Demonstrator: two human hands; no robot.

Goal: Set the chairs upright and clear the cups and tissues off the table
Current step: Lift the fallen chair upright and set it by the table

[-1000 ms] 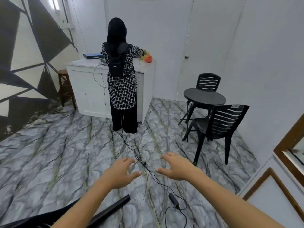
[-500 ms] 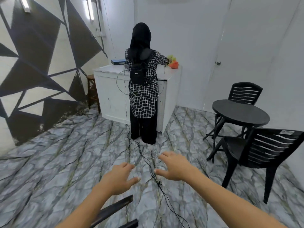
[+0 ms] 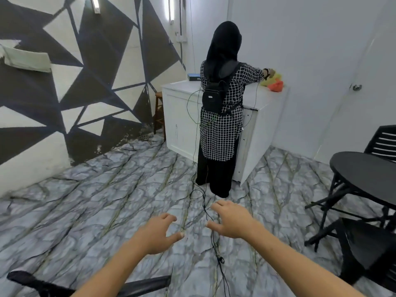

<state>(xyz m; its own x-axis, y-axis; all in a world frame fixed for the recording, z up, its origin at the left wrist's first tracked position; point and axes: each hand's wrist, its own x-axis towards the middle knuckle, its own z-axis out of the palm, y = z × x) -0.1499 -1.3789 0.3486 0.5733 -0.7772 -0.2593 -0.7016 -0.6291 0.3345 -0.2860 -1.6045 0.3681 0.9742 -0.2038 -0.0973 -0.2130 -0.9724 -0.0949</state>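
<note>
My left hand (image 3: 158, 234) and my right hand (image 3: 232, 220) reach forward over the marbled floor, fingers spread, both empty. Below my arms, at the bottom left, black legs of a toppled chair (image 3: 38, 282) lie on the floor. A round black table (image 3: 364, 174) stands at the right edge with a bare top. Beside it one black chair (image 3: 368, 251) stands upright near me, and another black chair (image 3: 383, 140) stands upright behind the table. No cups or tissues are in view.
A person (image 3: 220, 116) in a checked top with a small backpack stands at a white counter (image 3: 184, 116), back to me. A thin black cable (image 3: 214, 239) trails from that person across the floor between my hands. A patterned wall (image 3: 64, 82) runs along the left.
My view has swung left and moved nearer the counter. The table and chairs slid to the right edge. More of the toppled chair's legs show at the bottom left. Both hands stay open.
</note>
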